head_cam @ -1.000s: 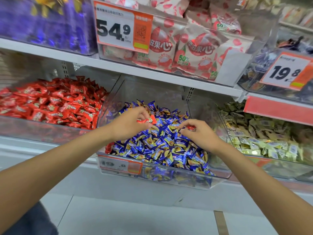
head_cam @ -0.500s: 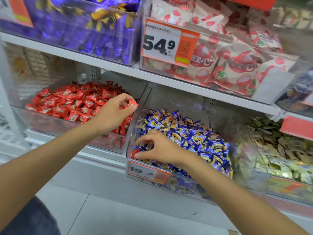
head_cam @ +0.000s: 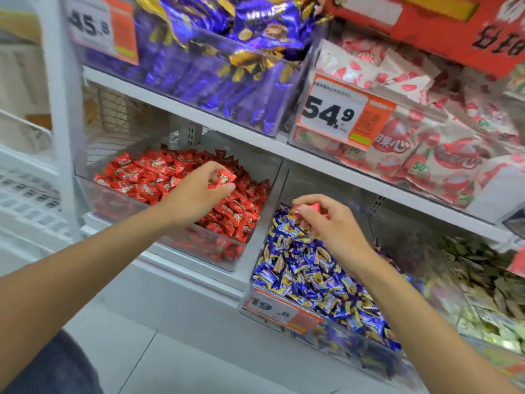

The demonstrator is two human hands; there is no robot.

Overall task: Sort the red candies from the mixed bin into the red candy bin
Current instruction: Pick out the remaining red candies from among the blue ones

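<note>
A clear bin of red candies (head_cam: 147, 177) sits on the lower shelf at the left. Right of it stands the mixed bin (head_cam: 309, 282), heaped with blue and gold candies. My left hand (head_cam: 199, 191) hovers over the right part of the red bin and pinches a red candy (head_cam: 225, 177) between thumb and fingers. My right hand (head_cam: 329, 223) is raised above the back of the mixed bin. It pinches another red candy (head_cam: 311, 208) at its fingertips.
On the shelf above stand a bin of purple and gold sweets (head_cam: 227, 66) and a bin of white and red packets (head_cam: 426, 137) with a 54.9 price tag (head_cam: 341, 115). A bin of pale green candies (head_cam: 488, 285) is at the right. A white upright (head_cam: 61, 109) borders the left.
My left hand has carried its red candy further over the red bin. My right hand has lifted out of the blue pile with a red candy in its fingers. The view has swung left.
</note>
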